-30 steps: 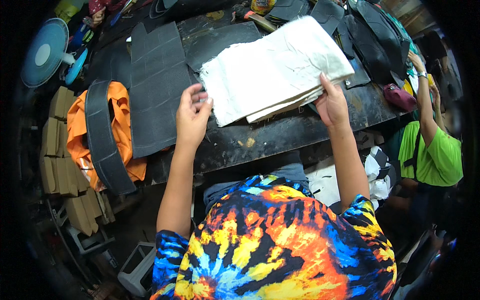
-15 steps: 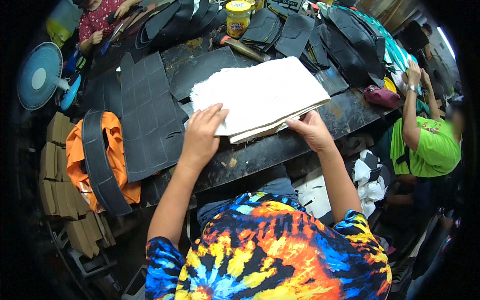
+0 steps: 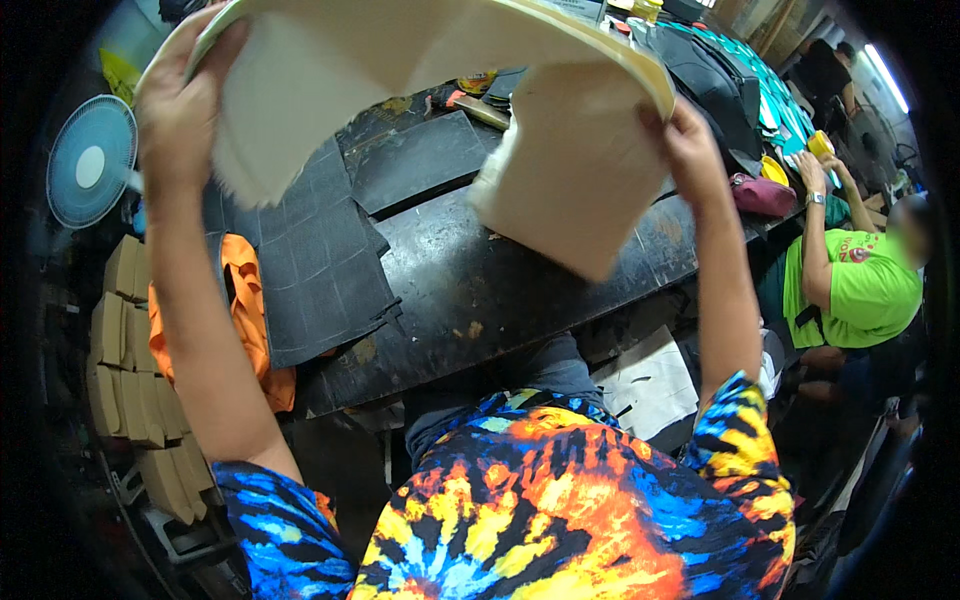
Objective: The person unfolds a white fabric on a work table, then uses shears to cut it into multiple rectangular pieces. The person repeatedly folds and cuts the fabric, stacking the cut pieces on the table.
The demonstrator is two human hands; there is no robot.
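Note:
A wide piece of off-white cloth (image 3: 580,170) hangs raised above the table between my two hands, its frayed ends drooping. My left hand (image 3: 190,100), slightly smeared by motion, grips the cloth's upper left edge with thumb and fingers. At the other side my right hand (image 3: 690,145) pinches the cloth's right edge. The top of the cloth runs out of the picture. Below it lies black sheet material (image 3: 315,270) marked with pale grid lines, at the left of the table. A smaller black sheet (image 3: 420,165) lies behind.
The dark worn table (image 3: 440,270) spans the middle. A blue fan (image 3: 90,165) stands at far left above stacked brown cartons (image 3: 125,370). Orange cloth (image 3: 245,310) hangs at the table's left edge. A purple pouch (image 3: 762,195) lies near a co-worker in a green shirt (image 3: 855,290).
Both hands have lifted the folded white cloth off the table and spread it apart. My left hand went up and left, my right hand up and right.

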